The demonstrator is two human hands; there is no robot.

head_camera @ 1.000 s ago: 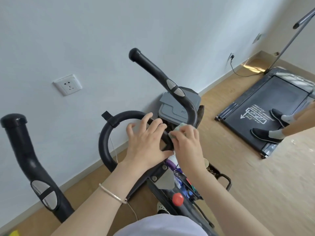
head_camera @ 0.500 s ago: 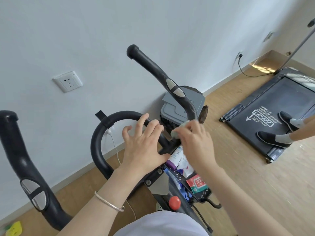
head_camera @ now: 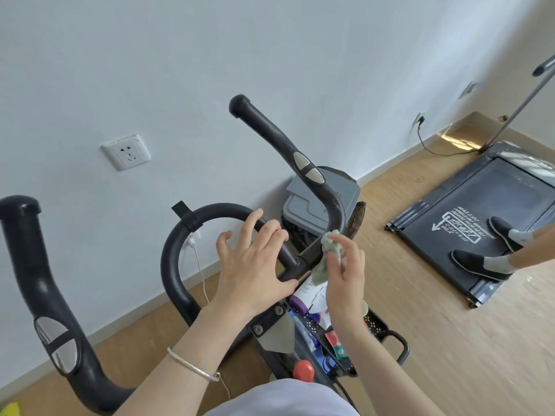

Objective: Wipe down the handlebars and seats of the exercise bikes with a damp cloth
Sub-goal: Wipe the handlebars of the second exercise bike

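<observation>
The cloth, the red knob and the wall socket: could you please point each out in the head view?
cloth (head_camera: 330, 243), head view, on the bunched green fabric at its top.
red knob (head_camera: 303, 370), head view, middle of its round face.
wall socket (head_camera: 126, 152), head view, centre of the white faceplate.

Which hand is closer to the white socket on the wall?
Left. The left hand rests on the looped handlebar, down-right of the socket; the right hand, pinching the cloth, is farther right.
</observation>
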